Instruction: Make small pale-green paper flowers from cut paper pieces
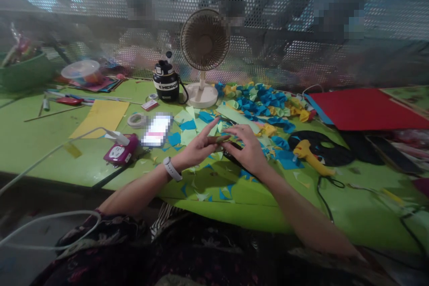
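My left hand [198, 147], with a white watch on its wrist, is over the middle of the table. Its index finger points forward while the thumb and other fingers close on a small, dull yellow-green piece of paper [219, 139]. From the other side, my right hand [247, 149] brings bent fingers and thumb to the same piece, which the fingers partly hide. Beneath my right hand lies a black object [234, 155], mostly covered. Cut blue and pale green paper pieces [188, 125] are scattered around both hands.
Behind the hands are a pile of crumpled blue, green and yellow paper [258, 100], a white fan [205, 44] and a black flask [166, 85]. To the left lie a phone [157, 129], tape roll [136, 119] and purple power adapter [119, 154]. At right is a yellow glue gun [313, 158].
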A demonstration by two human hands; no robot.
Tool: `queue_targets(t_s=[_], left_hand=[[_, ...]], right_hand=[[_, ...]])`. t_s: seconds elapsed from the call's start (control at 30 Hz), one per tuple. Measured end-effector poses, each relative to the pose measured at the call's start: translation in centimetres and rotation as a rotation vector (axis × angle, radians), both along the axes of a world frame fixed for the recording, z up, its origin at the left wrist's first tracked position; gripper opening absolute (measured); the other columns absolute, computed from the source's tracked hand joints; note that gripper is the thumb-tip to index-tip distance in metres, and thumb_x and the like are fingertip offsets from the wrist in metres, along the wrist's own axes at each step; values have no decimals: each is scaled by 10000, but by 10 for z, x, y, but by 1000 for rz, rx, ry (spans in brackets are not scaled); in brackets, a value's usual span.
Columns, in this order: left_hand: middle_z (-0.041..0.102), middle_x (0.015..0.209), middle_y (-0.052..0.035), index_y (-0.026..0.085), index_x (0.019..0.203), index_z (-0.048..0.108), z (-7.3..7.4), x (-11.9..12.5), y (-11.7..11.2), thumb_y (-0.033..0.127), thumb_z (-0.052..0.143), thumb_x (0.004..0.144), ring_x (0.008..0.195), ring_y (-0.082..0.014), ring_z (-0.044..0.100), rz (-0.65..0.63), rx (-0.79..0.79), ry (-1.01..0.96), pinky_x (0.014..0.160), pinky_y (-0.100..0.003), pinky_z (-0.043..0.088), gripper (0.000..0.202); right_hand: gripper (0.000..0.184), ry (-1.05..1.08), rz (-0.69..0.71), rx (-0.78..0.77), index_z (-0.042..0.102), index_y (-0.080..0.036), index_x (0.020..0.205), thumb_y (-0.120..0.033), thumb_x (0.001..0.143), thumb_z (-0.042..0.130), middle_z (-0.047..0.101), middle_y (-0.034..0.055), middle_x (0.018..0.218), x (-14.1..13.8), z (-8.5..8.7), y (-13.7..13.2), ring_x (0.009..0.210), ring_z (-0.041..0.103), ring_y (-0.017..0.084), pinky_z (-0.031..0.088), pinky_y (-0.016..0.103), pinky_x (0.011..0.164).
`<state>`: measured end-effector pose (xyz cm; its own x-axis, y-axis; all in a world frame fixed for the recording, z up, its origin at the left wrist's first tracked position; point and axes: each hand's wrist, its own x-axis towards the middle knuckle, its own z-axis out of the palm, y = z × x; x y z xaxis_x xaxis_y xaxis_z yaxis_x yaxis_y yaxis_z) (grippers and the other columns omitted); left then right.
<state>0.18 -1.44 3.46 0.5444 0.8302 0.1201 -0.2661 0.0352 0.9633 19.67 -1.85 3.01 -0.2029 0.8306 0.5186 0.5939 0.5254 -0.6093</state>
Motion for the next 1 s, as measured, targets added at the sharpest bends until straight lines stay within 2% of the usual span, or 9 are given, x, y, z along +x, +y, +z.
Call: queue_targets(t_s=[0.07,0.17,0.27,0.37,0.43,0.5,0.67,0.8,1.0], left_hand=[[733,1026,-72,277,1563,260,-1,0,0,108,678,818,1015,-183,690,-3,-1,-8,927,-298,495,871],[710,828,-14,259,1574,236,-4,0,1,121,706,812,831,-148,693,8,0,17,860,-288,517,907],[705,755,-4,220,1509,388,-6,1,4,170,735,809,767,-150,696,35,-29,15,854,-320,540,784],[742,801,-43,160,1200,656,-8,1,7,228,792,773,769,-167,718,80,-45,-7,847,-339,562,454],[748,793,-65,127,926,709,-9,0,9,256,805,765,761,-169,726,88,-29,8,816,-321,572,228],[747,783,-72,120,810,700,-10,1,9,271,798,778,755,-167,731,78,-21,20,804,-309,578,183],[751,793,-57,146,875,719,-8,2,5,233,774,799,748,-170,737,78,-37,12,806,-328,592,128],[748,765,-57,164,863,754,-6,0,5,170,753,792,727,-159,719,125,108,146,789,-295,578,71],[764,844,-100,136,916,744,-11,-9,26,228,747,795,801,-181,741,173,121,220,799,-298,581,152]], right_hand=[[175,3,45,55,727,-275,998,-386,873,677,600,95,1197,1,-1,1,1204,563,277,465,478,1027],[105,60,71,82,749,-284,914,-349,886,671,615,80,1206,0,-2,0,1201,568,265,476,469,1015],[84,136,67,89,740,-286,890,-330,891,669,638,70,1185,-1,0,-2,1155,599,247,494,452,994],[70,199,43,85,709,-275,891,-324,901,660,665,61,1145,-2,2,-3,1128,618,231,473,456,1030],[82,251,54,60,689,-265,894,-336,908,651,679,59,1114,-3,1,-3,1101,629,223,475,449,1028],[118,301,77,3,675,-257,900,-372,906,650,686,60,1095,-4,-1,-3,1093,633,224,484,442,1016],[294,405,64,-190,666,-240,845,-534,847,678,690,60,1048,-10,-5,-4,1030,647,223,506,416,970],[415,570,64,-338,630,-223,766,-625,746,729,680,42,931,-13,0,-2,846,645,184,541,339,804],[457,776,-104,-301,557,-245,790,-648,676,739,602,-18,705,12,12,22,656,585,141,520,296,658]])
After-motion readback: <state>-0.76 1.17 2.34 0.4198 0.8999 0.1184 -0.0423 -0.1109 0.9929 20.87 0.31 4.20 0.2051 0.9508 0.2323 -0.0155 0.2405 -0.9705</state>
